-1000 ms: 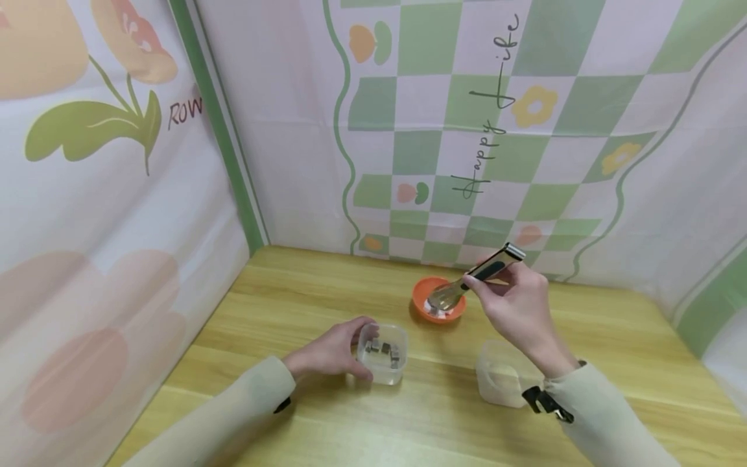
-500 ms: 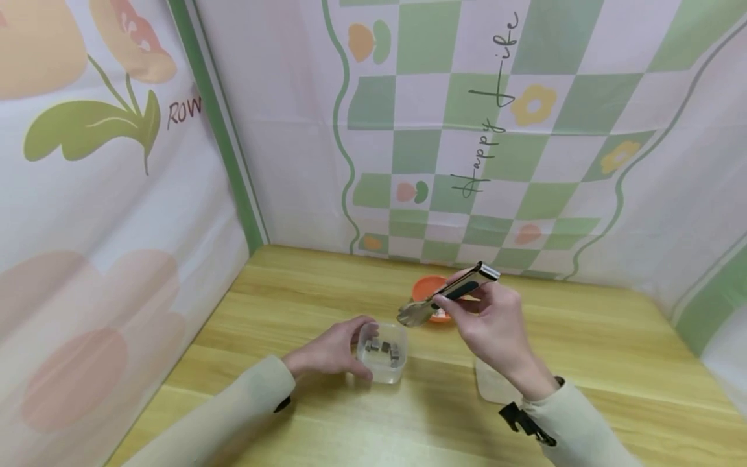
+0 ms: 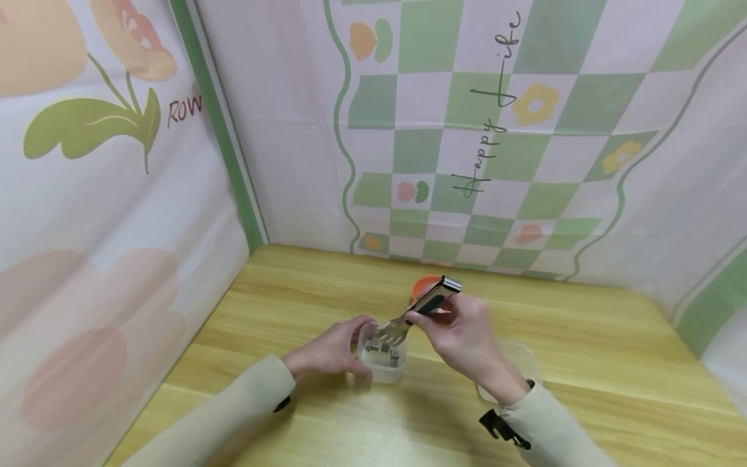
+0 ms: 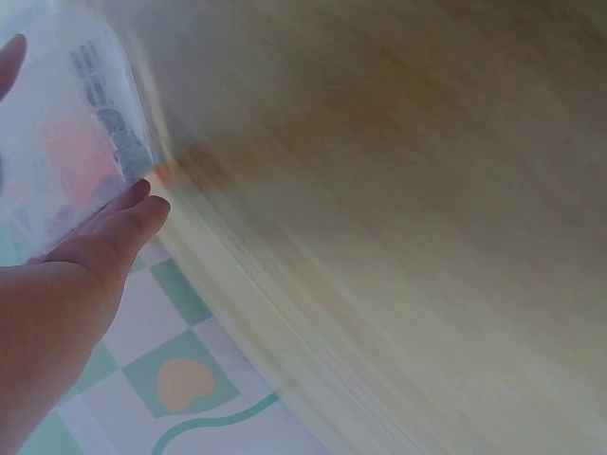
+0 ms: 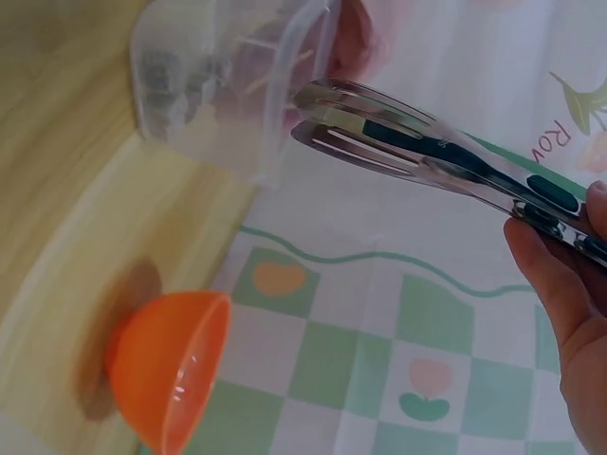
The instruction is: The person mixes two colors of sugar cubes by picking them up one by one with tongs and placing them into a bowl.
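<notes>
My left hand holds a small clear plastic container by its left side, thumb at the front and fingers behind. Several small silvery cubes lie on its bottom. With thumb and fingers my right hand grips metal serving tongs with dark grip inserts. Their slotted tips overlap the container's far right rim in the head view. In the right wrist view the tongs point at the container's opening, and nothing shows between the tips. An orange bowl stands behind, partly hidden by tongs and hand.
A translucent square plastic box or lid lies on the wooden table to the right, partly under the right forearm. Printed curtains rise along the table's back and left edges.
My right hand has carried the tongs from inside the orange bowl leftward and toward me to the clear container. My left hand and the container have stayed in place.
</notes>
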### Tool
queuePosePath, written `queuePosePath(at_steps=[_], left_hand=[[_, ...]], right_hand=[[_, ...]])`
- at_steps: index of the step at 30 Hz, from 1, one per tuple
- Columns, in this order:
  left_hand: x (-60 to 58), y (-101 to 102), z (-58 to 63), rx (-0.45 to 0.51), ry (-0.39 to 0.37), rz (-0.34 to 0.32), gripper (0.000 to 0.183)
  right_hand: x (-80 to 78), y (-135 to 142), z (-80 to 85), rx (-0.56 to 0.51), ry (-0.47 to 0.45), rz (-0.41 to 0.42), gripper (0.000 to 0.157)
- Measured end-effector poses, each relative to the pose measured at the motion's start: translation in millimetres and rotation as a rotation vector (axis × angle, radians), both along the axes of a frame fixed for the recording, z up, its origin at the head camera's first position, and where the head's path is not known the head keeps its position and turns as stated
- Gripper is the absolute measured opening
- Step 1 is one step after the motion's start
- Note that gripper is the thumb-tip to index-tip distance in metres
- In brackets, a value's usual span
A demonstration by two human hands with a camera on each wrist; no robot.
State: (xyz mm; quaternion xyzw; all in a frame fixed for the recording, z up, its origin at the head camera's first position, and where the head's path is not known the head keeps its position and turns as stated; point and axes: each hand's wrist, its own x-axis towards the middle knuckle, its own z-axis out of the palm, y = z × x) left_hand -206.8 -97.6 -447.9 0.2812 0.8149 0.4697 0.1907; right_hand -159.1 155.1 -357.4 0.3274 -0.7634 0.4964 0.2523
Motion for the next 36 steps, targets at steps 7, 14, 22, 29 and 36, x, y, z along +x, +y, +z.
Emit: queuePosePath(at_steps=[7, 14, 22, 29, 36], left_hand=[[-0.3, -1, -0.7, 0.002, 0.005, -0.012, 0.087], [-0.8, -1, -0.3, -0.014, 0.012, -0.005, 0.090], [-0.6, -1, 1.4, -0.014, 0.015, -0.005, 0.088], [-1.6, -1, 0.3, -0.011, 0.022, -0.008, 0.085], [-1.4, -2, -2.1, -0.026, 0.020, -0.002, 0.088]], right_hand=[[-3.5, -8, -12.9, 0.012, -0.033, 0.025, 0.031], [-9.3, -15, -24.1, 0.051, -0.078, 0.047, 0.028], [-16.8, -22, -35.2, 0.052, -0.072, 0.073, 0.029], [-20.8, -23, -38.4, 0.059, -0.072, 0.075, 0.029], [-20.3, -23, -39.4, 0.057, -0.088, 0.078, 0.027]])
